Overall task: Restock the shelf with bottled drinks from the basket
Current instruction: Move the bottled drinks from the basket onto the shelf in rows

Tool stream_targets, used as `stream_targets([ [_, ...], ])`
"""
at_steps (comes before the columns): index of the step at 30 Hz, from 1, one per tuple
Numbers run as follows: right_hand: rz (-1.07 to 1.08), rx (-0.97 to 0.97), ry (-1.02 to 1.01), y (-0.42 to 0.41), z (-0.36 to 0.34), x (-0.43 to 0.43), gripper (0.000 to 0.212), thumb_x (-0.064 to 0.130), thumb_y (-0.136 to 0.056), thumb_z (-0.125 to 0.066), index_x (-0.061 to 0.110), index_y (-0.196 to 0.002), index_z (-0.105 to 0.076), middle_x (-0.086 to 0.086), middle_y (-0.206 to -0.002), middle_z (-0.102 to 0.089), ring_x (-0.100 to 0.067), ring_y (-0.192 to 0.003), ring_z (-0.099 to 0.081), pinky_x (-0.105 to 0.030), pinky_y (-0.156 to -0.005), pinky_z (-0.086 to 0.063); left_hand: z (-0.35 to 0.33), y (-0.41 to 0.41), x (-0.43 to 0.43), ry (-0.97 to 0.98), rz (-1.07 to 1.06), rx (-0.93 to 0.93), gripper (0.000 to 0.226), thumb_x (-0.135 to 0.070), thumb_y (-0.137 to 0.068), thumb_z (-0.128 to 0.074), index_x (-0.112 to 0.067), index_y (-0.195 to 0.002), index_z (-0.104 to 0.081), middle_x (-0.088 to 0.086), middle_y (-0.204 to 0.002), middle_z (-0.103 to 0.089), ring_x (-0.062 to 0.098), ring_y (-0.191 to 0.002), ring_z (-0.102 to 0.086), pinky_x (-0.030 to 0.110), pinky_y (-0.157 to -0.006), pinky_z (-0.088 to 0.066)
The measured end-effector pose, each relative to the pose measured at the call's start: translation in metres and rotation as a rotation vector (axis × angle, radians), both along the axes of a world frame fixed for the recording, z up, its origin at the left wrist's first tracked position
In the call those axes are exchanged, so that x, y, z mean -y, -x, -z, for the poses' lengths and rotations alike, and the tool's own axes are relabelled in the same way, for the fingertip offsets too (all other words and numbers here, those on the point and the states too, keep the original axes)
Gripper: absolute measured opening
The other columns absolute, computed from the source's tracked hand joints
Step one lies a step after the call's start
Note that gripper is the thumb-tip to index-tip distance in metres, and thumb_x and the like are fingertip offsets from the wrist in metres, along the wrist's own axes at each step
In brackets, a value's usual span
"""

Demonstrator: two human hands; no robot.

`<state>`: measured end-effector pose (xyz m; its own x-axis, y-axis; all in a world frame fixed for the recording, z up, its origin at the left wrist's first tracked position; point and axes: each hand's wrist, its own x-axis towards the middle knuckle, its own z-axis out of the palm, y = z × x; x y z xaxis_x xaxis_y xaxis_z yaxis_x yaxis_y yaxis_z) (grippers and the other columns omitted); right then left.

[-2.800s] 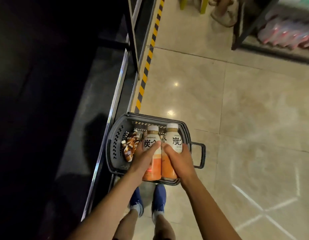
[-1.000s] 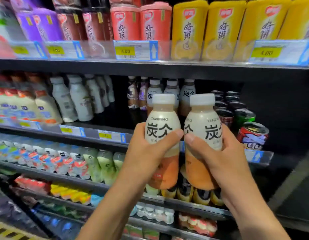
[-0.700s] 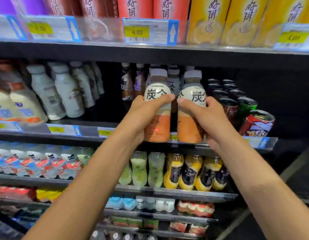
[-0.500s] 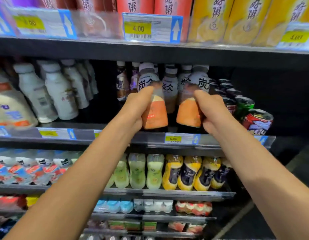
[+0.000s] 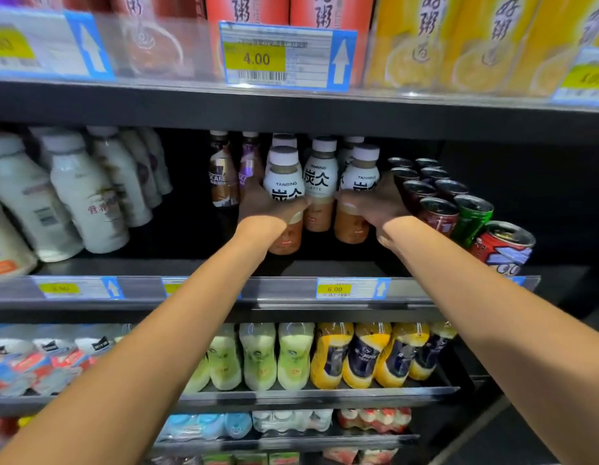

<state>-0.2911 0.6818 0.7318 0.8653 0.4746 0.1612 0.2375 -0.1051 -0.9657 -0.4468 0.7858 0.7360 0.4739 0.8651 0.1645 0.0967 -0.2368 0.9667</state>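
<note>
**Two bottles held in the shelf**

Beyond the shelf [image 5: 291,292] edge, the left hand [image 5: 268,211] grips the left bottle [image 5: 284,187] and the right hand [image 5: 375,206] grips the right bottle [image 5: 358,177], both upright. Between the hands, farther back, stands a third bottle [image 5: 320,182]. Cans [image 5: 439,213] sit just right of the right hand.

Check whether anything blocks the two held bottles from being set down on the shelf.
Nothing visible lies under them: the shelf floor below the left bottle and the right bottle is bare. A matching bottle stands just behind, between them, and cans flank the right hand.
</note>
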Motion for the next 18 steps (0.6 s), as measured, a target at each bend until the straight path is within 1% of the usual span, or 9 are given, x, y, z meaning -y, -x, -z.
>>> stream_targets([
  [1, -0.009, 0.021, 0.019, -0.003, 0.001, -0.001, 0.067, 0.025, -0.064, -0.089, 0.006, -0.120, -0.057, -0.007, -0.103, -0.072, -0.013, -0.083, -0.070, -0.019, -0.055, -0.053, 0.002, -0.001, -0.002, -0.014, -0.004, -0.006, 0.077, -0.027, -0.068, -0.089, -0.013, -0.131, -0.046, -0.003, -0.113, -0.066, 0.017, -0.102, -0.063, 0.025, -0.084, -0.046],
  [3, -0.014, 0.033, 0.055, -0.010, 0.003, -0.003, 0.071, 0.033, -0.060, -0.090, 0.012, -0.120, -0.056, -0.002, -0.103, -0.073, -0.013, -0.087, -0.071, -0.027, -0.067, -0.058, 0.007, -0.003, -0.003, -0.044, -0.018, -0.014, 0.083, -0.028, -0.069, -0.088, -0.014, -0.135, -0.039, 0.001, -0.123, -0.065, 0.020, -0.109, -0.062, 0.031, -0.094, -0.049],
  [4, -0.018, 0.038, 0.059, -0.012, 0.005, -0.004, 0.075, 0.037, -0.056, -0.091, 0.016, -0.119, -0.056, 0.000, -0.103, -0.073, -0.013, -0.089, -0.071, -0.033, -0.074, -0.060, 0.009, -0.003, -0.004, -0.056, -0.027, -0.012, 0.081, -0.030, -0.069, -0.088, -0.016, -0.133, -0.040, 0.003, -0.124, -0.066, 0.022, -0.111, -0.062, 0.035, -0.097, -0.050],
  [5, -0.022, 0.048, 0.057, -0.015, 0.007, -0.005, 0.079, 0.042, -0.051, -0.091, 0.018, -0.118, -0.056, 0.002, -0.103, -0.074, -0.014, -0.090, -0.072, -0.037, -0.079, -0.061, 0.011, -0.004, -0.006, -0.062, -0.029, -0.007, 0.078, -0.031, -0.068, -0.088, -0.017, -0.129, -0.042, 0.003, -0.123, -0.066, 0.022, -0.109, -0.063, 0.037, -0.097, -0.051],
  [7, -0.033, 0.073, 0.062, -0.022, 0.010, -0.007, 0.083, 0.050, -0.046, -0.091, 0.020, -0.117, -0.059, 0.003, -0.101, -0.075, -0.013, -0.090, -0.073, -0.042, -0.081, -0.061, 0.012, -0.005, -0.008, -0.053, -0.026, -0.011, 0.072, -0.032, -0.067, -0.089, -0.016, -0.123, -0.045, 0.001, -0.119, -0.067, 0.019, -0.102, -0.063, 0.035, -0.094, -0.052],
  [10, -0.038, 0.076, 0.051, -0.027, 0.012, -0.010, 0.085, 0.056, -0.045, -0.090, 0.023, -0.118, -0.060, 0.005, -0.101, -0.075, -0.012, -0.090, -0.073, -0.042, -0.083, -0.061, 0.015, -0.005, -0.010, -0.075, -0.026, 0.010, 0.068, -0.034, -0.065, -0.090, -0.021, -0.116, -0.048, 0.001, -0.120, -0.068, 0.020, -0.108, -0.064, 0.039, -0.096, -0.053],
  [13, -0.047, 0.066, 0.032, -0.029, 0.013, -0.012, 0.087, 0.056, -0.046, -0.089, 0.024, -0.120, -0.057, 0.005, -0.104, -0.074, -0.013, -0.093, -0.072, -0.042, -0.086, -0.059, 0.017, -0.005, -0.011, -0.082, -0.019, 0.024, 0.065, -0.035, -0.064, -0.090, -0.027, -0.109, -0.044, 0.001, -0.119, -0.068, 0.022, -0.109, -0.064, 0.042, -0.096, -0.053],
  [16, -0.059, 0.078, 0.021, -0.029, 0.013, -0.013, 0.084, 0.057, -0.052, -0.087, 0.024, -0.122, -0.054, 0.006, -0.108, -0.073, -0.012, -0.096, -0.071, -0.041, -0.089, -0.058, 0.016, -0.006, -0.011, -0.064, -0.014, 0.030, 0.065, -0.034, -0.065, -0.090, -0.026, -0.110, -0.043, 0.000, -0.118, -0.067, 0.021, -0.109, -0.063, 0.039, -0.095, -0.052],
  [18, -0.056, 0.086, 0.013, -0.025, 0.012, -0.012, 0.073, 0.050, -0.065, -0.086, 0.023, -0.123, -0.050, 0.006, -0.112, -0.070, -0.013, -0.101, -0.068, -0.038, -0.091, -0.055, 0.016, -0.006, -0.011, -0.049, -0.003, 0.041, 0.068, -0.031, -0.066, -0.090, -0.019, -0.118, -0.048, -0.003, -0.111, -0.066, 0.019, -0.104, -0.064, 0.033, -0.089, -0.053],
])
